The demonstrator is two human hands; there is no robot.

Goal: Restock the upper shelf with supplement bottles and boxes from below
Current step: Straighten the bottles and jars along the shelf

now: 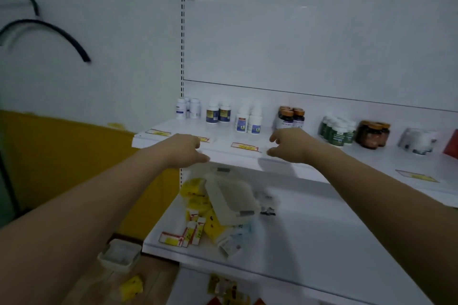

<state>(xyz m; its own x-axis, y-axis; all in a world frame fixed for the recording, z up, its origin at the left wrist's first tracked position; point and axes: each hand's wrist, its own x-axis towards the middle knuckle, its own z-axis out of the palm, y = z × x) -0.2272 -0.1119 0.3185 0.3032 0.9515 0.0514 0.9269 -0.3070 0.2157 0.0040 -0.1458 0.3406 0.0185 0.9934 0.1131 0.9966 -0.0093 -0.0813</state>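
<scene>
upper shelf (309, 156): smooth white painted metal; bottles (247, 121): glossy plastic; price tags (244, 146): paper

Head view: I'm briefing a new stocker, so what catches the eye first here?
Two bare hands, the left hand and right hand, reach empty over the front edge of the upper shelf. Behind them small clusters of supplement bottles line its back. On the lower shelf lies a messy heap of yellow packs.

A shop: white shelving on a slotted upright (183, 20), supplement bottles (247, 121) grouped by kind along the back of the upper shelf (371, 158), red-and-yellow price tags (245, 146) at its front edge, more tags (171, 239) and boxes (198, 205) on the lower shelf (309, 230)
</scene>
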